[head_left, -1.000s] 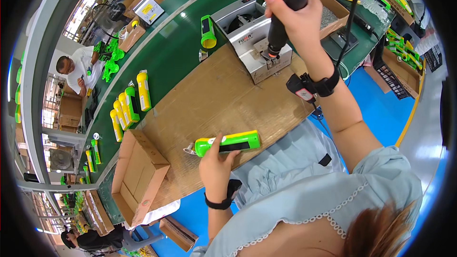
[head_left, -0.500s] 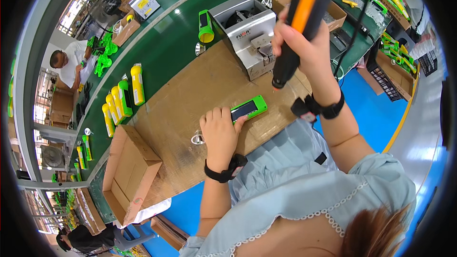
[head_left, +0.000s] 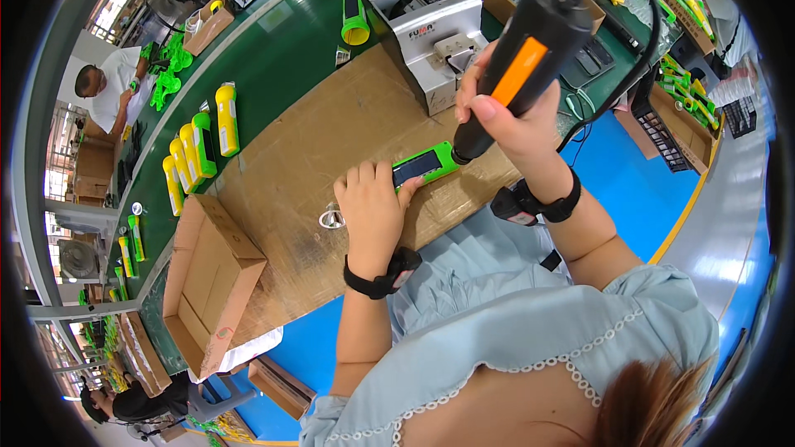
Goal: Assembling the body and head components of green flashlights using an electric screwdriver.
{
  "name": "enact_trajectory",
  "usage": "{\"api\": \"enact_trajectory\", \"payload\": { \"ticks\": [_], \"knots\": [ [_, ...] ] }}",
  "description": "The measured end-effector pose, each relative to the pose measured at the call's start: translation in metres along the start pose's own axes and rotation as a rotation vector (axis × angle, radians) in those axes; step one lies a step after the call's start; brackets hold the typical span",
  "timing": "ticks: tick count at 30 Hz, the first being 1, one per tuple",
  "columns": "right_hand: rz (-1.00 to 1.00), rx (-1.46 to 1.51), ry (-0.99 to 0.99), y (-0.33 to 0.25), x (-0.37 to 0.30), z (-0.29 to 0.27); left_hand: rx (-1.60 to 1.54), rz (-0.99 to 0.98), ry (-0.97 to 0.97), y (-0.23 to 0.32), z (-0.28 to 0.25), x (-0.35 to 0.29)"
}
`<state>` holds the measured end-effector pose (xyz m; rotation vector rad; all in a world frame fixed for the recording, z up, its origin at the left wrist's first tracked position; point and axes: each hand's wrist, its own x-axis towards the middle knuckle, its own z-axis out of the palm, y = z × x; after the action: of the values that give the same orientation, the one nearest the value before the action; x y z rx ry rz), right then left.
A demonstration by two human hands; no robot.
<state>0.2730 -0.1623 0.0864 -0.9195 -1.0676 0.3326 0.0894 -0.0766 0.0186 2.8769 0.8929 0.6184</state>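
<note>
left hand point(head_left: 369, 207): palm down, gripping | right hand point(head_left: 523, 122): curled, gripping | right forearm point(head_left: 586, 247): slanting inward

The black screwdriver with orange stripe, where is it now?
In the head view, the screwdriver is right of centre, in the right hand, its tip at the right end of the green flashlight.

Under the left grip point(head_left: 370, 205) I see a smooth, glossy plastic flashlight point(head_left: 431, 165), and in the right grip point(head_left: 526, 134) a matt plastic driver point(head_left: 551, 33). Beneath both lies shiny cardboard point(head_left: 306, 141); beyond them stands a smooth, metal-looking machine point(head_left: 414, 31).
</note>
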Motion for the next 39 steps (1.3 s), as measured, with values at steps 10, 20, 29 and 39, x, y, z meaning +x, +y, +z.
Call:
{"api": "enact_trajectory", "payload": {
  "ticks": [10, 20, 29, 39],
  "knots": [
    [0.09, -0.029, -0.033, 0.008, 0.001, 0.014, -0.01, -0.009, 0.017, -0.001, -0.001, 0.0],
    [-0.095, 0.09, -0.022, -0.003, 0.009, -0.001, -0.013, -0.017, -0.002, -0.002, -0.003, 0.0],
    [-0.339, -0.069, 0.292, -0.004, 0.095, -0.017, 0.012, 0.009, 0.012, 0.001, -0.003, -0.001],
    [-0.136, -0.102, 0.161, 0.006, 0.106, -0.025, 0.093, 0.001, -0.028, 0.006, -0.002, -0.005]
  ]
}}
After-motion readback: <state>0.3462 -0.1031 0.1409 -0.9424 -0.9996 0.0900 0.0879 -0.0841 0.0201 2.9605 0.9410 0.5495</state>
